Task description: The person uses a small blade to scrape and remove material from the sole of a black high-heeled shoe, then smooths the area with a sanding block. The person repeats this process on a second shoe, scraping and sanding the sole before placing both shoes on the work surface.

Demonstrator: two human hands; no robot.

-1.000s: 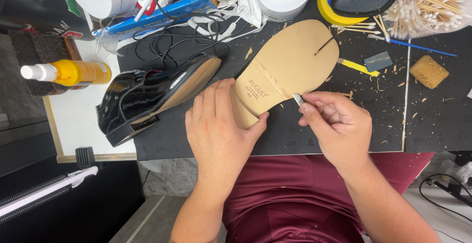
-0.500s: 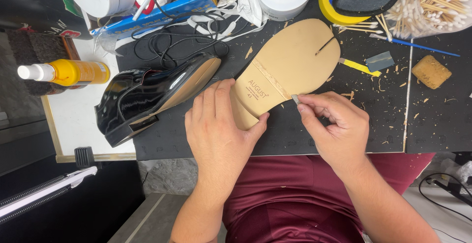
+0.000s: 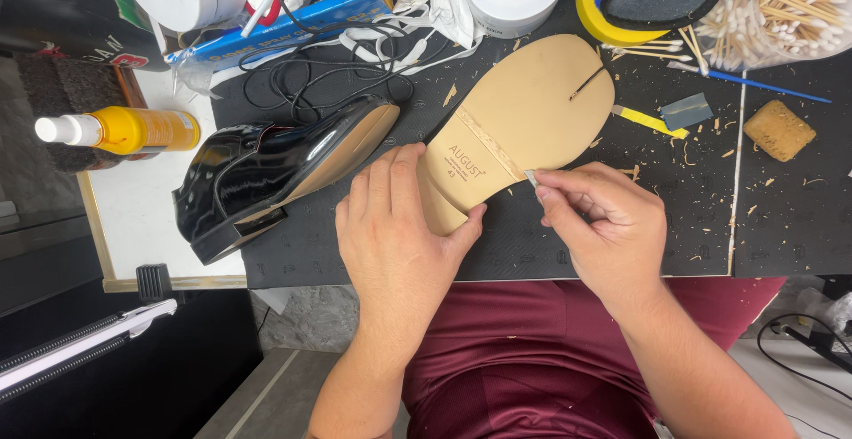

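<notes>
The left hand (image 3: 397,235) hides the tan sole's (image 3: 524,119) heel end.

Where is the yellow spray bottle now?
In the head view, the yellow spray bottle lies on its side at the far left, left of the black shoe and beside a dark brush.

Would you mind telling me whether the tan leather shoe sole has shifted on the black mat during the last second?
No. The tan leather shoe sole keeps its place beside the black glossy shoe, pinned by the left hand.
</notes>
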